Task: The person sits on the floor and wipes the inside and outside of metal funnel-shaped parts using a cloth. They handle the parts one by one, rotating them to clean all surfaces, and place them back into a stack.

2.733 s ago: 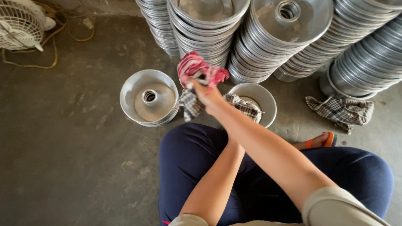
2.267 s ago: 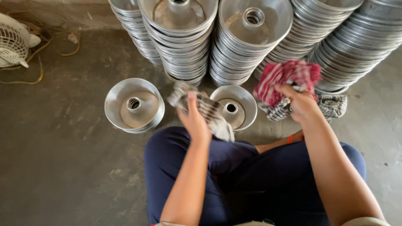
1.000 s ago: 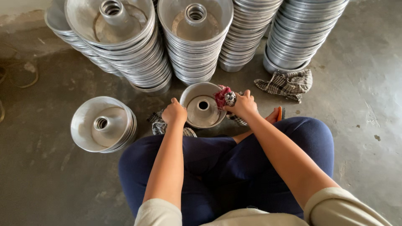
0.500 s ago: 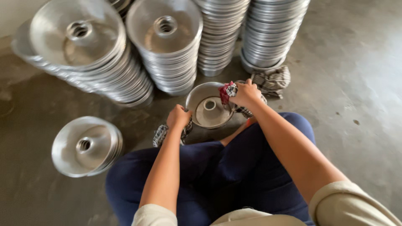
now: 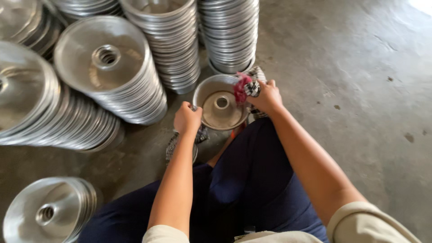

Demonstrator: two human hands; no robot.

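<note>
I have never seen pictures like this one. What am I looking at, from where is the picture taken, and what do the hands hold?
No machine here: a seated person works with two bare hands. The single camera sits on the person's head and looks down, so you see their own arms and dark blue trousers.

The left hand grips the rim of a round metal pan with a centre tube. The right hand presses a red and checked cloth against the pan's far rim.

On the concrete floor stand and lean tall stacks of similar pans. A small pile of pans lies at lower left, and another checked cloth lies under the left hand.
</note>
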